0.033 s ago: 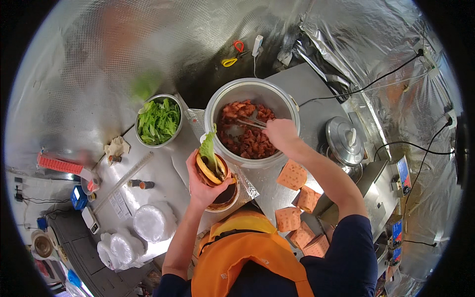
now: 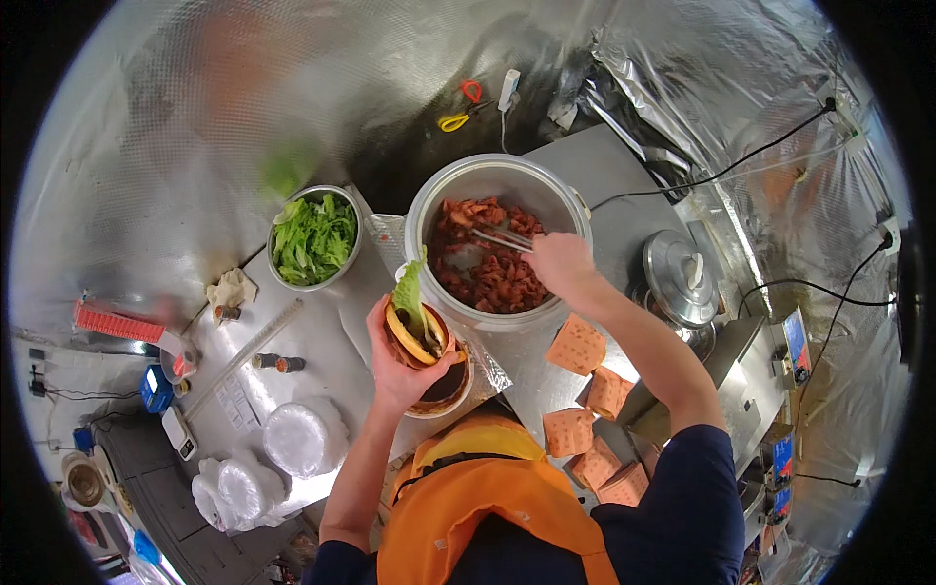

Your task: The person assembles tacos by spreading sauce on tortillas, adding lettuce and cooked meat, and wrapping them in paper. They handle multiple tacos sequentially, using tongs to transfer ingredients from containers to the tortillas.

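Observation:
My left hand (image 2: pixel 398 366) is closed around a split bread bun (image 2: pixel 402 329) with a lettuce leaf (image 2: pixel 408 292) sticking out of its top. It holds the bun over a bowl of dark sauce (image 2: pixel 466 388), which the hand partly hides. My right hand (image 2: pixel 560 261) grips metal tongs (image 2: pixel 502 237), reaching over the rim of a large round pot (image 2: pixel 579 210). Inside the pot lie reddish-brown pieces of chopped meat (image 2: pixel 497 283), with the tong tips just over or among them; I cannot tell which.
A steel bowl of lettuce (image 2: pixel 314 239) stands left of the pot. Several orange patterned packets (image 2: pixel 575 346) lie to the right, near a lidded steel pot (image 2: pixel 680 278). Plastic-wrapped stacks (image 2: pixel 304 439) sit at lower left. Scissors (image 2: pixel 454 122) and cables (image 2: pixel 741 171) are at the back.
My right hand and the tongs have shifted slightly to the right within the pot. The left hand and the bun stay in place.

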A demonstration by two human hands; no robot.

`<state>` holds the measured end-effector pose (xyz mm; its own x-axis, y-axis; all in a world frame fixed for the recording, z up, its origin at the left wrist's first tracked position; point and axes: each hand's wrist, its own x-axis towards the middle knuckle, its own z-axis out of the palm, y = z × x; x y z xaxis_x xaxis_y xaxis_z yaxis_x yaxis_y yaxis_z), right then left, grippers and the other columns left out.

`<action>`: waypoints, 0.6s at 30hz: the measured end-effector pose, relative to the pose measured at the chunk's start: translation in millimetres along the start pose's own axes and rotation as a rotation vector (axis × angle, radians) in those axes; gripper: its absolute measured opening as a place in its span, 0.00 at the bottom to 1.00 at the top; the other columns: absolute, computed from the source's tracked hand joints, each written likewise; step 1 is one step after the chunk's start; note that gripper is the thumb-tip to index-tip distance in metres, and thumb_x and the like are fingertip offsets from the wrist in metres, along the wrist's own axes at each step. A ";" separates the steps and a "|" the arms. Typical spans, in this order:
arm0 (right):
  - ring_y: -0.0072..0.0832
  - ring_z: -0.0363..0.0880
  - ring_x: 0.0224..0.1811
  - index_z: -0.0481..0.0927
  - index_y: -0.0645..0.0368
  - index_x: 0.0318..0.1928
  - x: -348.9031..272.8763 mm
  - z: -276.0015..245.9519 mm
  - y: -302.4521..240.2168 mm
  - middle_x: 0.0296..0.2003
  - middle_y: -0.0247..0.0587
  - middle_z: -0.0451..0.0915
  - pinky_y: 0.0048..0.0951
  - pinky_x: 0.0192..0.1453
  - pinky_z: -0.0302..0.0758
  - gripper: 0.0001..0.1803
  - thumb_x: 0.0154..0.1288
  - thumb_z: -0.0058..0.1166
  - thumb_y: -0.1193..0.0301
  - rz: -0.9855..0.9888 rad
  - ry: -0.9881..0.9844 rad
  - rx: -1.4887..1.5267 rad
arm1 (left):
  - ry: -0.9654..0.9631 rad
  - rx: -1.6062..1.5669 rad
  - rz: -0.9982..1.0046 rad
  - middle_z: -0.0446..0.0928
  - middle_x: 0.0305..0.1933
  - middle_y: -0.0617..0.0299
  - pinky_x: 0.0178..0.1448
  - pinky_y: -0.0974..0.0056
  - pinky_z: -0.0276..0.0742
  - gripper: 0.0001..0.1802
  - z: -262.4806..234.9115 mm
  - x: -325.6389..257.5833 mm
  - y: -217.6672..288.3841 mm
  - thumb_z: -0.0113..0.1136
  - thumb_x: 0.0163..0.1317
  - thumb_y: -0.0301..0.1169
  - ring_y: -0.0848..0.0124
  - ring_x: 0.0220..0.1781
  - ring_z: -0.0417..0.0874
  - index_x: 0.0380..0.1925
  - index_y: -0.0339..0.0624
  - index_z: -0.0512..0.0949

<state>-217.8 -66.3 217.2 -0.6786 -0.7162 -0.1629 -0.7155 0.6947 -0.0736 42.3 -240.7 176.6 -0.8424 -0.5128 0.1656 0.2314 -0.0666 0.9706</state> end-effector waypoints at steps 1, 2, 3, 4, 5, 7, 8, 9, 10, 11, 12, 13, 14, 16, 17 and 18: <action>0.47 0.90 0.36 0.88 0.61 0.36 -4.2 -12.5 -5.7 0.31 0.47 0.89 0.46 0.41 0.84 0.16 0.72 0.63 0.59 0.025 -0.003 0.023 | 0.013 -0.006 0.013 0.69 0.64 0.54 0.69 0.57 0.78 0.62 -1.8 -1.2 3.6 0.87 0.47 0.26 0.65 0.63 0.78 0.76 0.39 0.52; 0.47 0.90 0.36 0.88 0.60 0.36 -9.8 -22.7 -7.3 0.31 0.46 0.89 0.46 0.40 0.84 0.16 0.73 0.62 0.59 0.058 -0.006 0.040 | 0.020 -0.021 0.026 0.69 0.64 0.54 0.69 0.57 0.78 0.62 -0.4 -1.7 4.5 0.86 0.47 0.26 0.65 0.63 0.78 0.76 0.39 0.52; 0.48 0.90 0.36 0.89 0.61 0.34 -9.1 -26.5 -18.0 0.31 0.48 0.89 0.46 0.40 0.86 0.13 0.70 0.63 0.64 0.044 0.040 0.049 | 0.021 0.027 0.017 0.69 0.64 0.54 0.69 0.57 0.79 0.61 -3.3 -1.5 1.6 0.86 0.48 0.25 0.65 0.63 0.79 0.76 0.39 0.51; 0.48 0.90 0.36 0.89 0.61 0.33 -4.9 -10.2 -24.3 0.32 0.48 0.89 0.45 0.40 0.86 0.12 0.68 0.63 0.66 0.017 -0.027 0.025 | 0.014 0.014 -0.014 0.69 0.64 0.54 0.69 0.57 0.79 0.61 0.4 -3.5 2.3 0.86 0.48 0.24 0.65 0.63 0.78 0.76 0.39 0.51; 0.48 0.91 0.36 0.90 0.61 0.32 5.4 14.6 -25.3 0.32 0.49 0.89 0.45 0.41 0.87 0.10 0.66 0.63 0.68 -0.001 -0.084 -0.005 | -0.001 -0.006 -0.037 0.69 0.64 0.54 0.69 0.57 0.79 0.61 6.1 -0.8 3.2 0.86 0.48 0.24 0.65 0.63 0.78 0.76 0.40 0.51; 0.45 0.92 0.37 0.91 0.62 0.31 2.4 28.0 -28.2 0.32 0.49 0.90 0.43 0.41 0.88 0.05 0.57 0.64 0.74 -0.326 -0.023 -0.107 | -0.037 0.009 -0.020 0.68 0.65 0.55 0.69 0.57 0.78 0.63 7.1 4.7 4.4 0.86 0.47 0.24 0.66 0.63 0.78 0.77 0.40 0.51; 0.44 0.92 0.37 0.90 0.61 0.31 -5.4 10.6 -31.9 0.31 0.48 0.90 0.41 0.39 0.88 0.04 0.56 0.64 0.76 -0.338 -0.157 -0.138 | -0.022 0.025 -0.022 0.68 0.65 0.55 0.70 0.58 0.78 0.63 4.2 2.4 1.9 0.86 0.46 0.24 0.66 0.63 0.78 0.77 0.39 0.51; 0.43 0.92 0.36 0.90 0.61 0.30 -15.2 -7.7 -26.5 0.31 0.47 0.89 0.41 0.38 0.87 0.04 0.56 0.64 0.76 -0.349 -0.207 -0.187 | -0.014 0.035 -0.028 0.68 0.65 0.55 0.70 0.58 0.78 0.63 2.2 -0.6 -0.5 0.87 0.46 0.24 0.66 0.63 0.78 0.77 0.39 0.51; 0.43 0.91 0.36 0.89 0.60 0.29 -21.1 -28.9 -20.7 0.30 0.46 0.89 0.40 0.37 0.86 0.03 0.56 0.65 0.75 -0.369 -0.248 -0.238 | 0.002 0.050 -0.026 0.68 0.66 0.56 0.70 0.58 0.78 0.63 0.1 -1.1 -1.1 0.87 0.46 0.24 0.66 0.64 0.77 0.77 0.39 0.51; 0.42 0.91 0.34 0.88 0.59 0.27 -33.4 -55.1 -24.5 0.28 0.44 0.88 0.40 0.35 0.85 0.02 0.54 0.66 0.75 -0.365 -0.169 -0.198 | 0.015 0.136 0.057 0.67 0.67 0.55 0.70 0.58 0.77 0.63 -2.3 -0.8 1.5 0.88 0.46 0.25 0.65 0.65 0.76 0.76 0.39 0.52; 0.42 0.91 0.34 0.88 0.59 0.28 -38.5 -55.7 -23.9 0.28 0.44 0.88 0.40 0.35 0.85 0.01 0.54 0.66 0.75 -0.379 -0.157 -0.188 | 0.018 0.098 0.039 0.67 0.67 0.55 0.71 0.58 0.77 0.63 -0.9 1.6 1.5 0.88 0.46 0.25 0.65 0.66 0.76 0.76 0.39 0.52; 0.42 0.90 0.34 0.89 0.59 0.28 -45.0 -52.8 -24.3 0.28 0.45 0.87 0.40 0.35 0.85 0.02 0.53 0.66 0.75 -0.393 -0.153 -0.174 | 0.020 0.062 0.013 0.67 0.67 0.55 0.71 0.57 0.76 0.63 -0.5 0.0 0.2 0.88 0.46 0.25 0.65 0.67 0.75 0.77 0.39 0.52; 0.42 0.90 0.34 0.89 0.59 0.29 -48.8 -50.1 -24.3 0.28 0.45 0.87 0.40 0.35 0.85 0.02 0.53 0.66 0.75 -0.408 -0.148 -0.158 | 0.024 0.027 -0.014 0.66 0.68 0.55 0.72 0.57 0.76 0.63 0.3 -1.8 -0.8 0.88 0.46 0.25 0.65 0.67 0.75 0.77 0.39 0.52; 0.43 0.90 0.35 0.89 0.59 0.33 -31.6 -21.7 -12.3 0.31 0.47 0.88 0.41 0.37 0.85 0.05 0.60 0.66 0.71 -0.331 -0.141 -0.187 | 0.012 0.036 -0.004 0.67 0.67 0.55 0.72 0.58 0.76 0.63 3.9 -1.9 1.8 0.87 0.46 0.25 0.65 0.67 0.75 0.77 0.39 0.52; 0.44 0.91 0.36 0.89 0.59 0.33 -20.3 -13.4 -4.9 0.31 0.48 0.88 0.41 0.37 0.85 0.06 0.61 0.66 0.70 -0.283 -0.078 -0.190 | 0.015 0.042 0.012 0.67 0.67 0.56 0.72 0.58 0.76 0.62 5.9 1.3 3.9 0.87 0.46 0.25 0.65 0.66 0.76 0.77 0.39 0.52; 0.45 0.91 0.36 0.89 0.60 0.33 -12.9 -8.0 2.5 0.31 0.49 0.88 0.42 0.38 0.85 0.07 0.63 0.66 0.68 -0.235 -0.016 -0.194 | 0.018 0.048 0.028 0.68 0.67 0.56 0.72 0.58 0.76 0.62 6.8 4.6 4.9 0.86 0.46 0.25 0.65 0.66 0.76 0.77 0.40 0.52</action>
<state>-212.2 -55.9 227.0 -0.4894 -0.8534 -0.1794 -0.8718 0.4837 0.0777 36.2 -237.5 183.3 -0.8267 -0.5295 0.1901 0.2310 -0.0115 0.9729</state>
